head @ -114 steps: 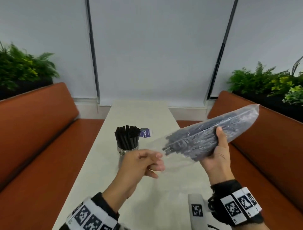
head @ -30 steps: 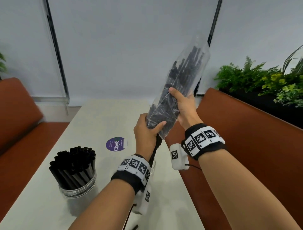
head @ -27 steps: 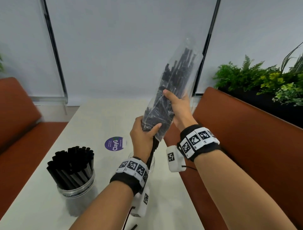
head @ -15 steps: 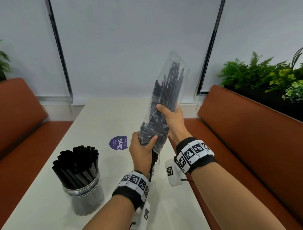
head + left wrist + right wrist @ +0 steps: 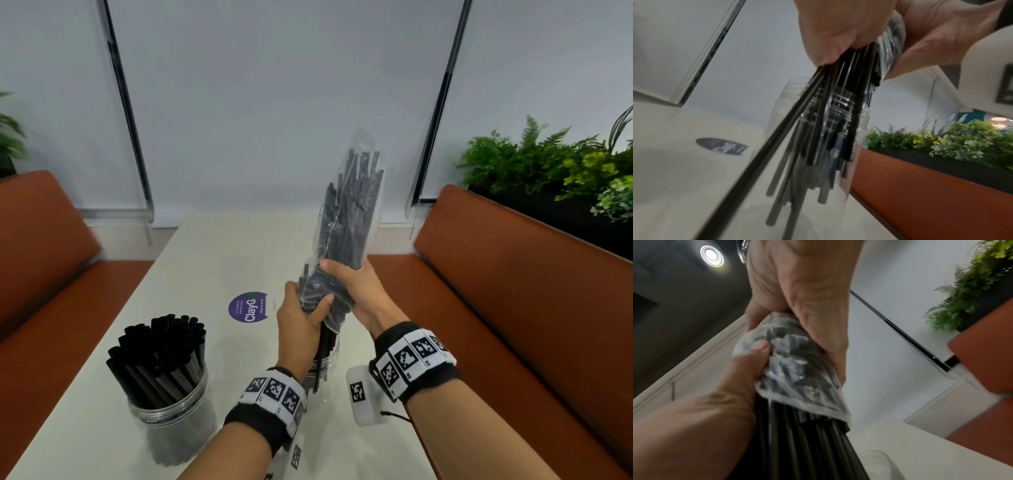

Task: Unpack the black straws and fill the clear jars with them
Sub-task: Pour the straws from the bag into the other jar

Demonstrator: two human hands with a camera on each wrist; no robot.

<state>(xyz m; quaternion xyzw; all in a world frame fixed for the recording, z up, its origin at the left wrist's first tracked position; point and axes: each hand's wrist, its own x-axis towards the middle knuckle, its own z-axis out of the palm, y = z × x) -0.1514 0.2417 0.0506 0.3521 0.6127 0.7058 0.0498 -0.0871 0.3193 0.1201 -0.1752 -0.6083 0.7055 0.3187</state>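
A clear plastic bag of black straws stands nearly upright, open end down, over a clear jar near the table's right edge. My left hand grips the bag's mouth and the straws coming out of it. My right hand is wrapped around the bag just above. In the left wrist view several black straws hang down inside the clear jar, some short of its bottom. In the right wrist view, both hands squeeze the bag. A second jar, packed with black straws, stands at the front left.
The cream table runs between two orange benches. A purple round sticker lies flat on the table beyond the jars. Green plants fill a planter behind the right bench. A white wall with dark strips is at the far end.
Both hands have lowered the bag, from tilted high to nearly upright, and more straws have slid out of its mouth into the clear jar.
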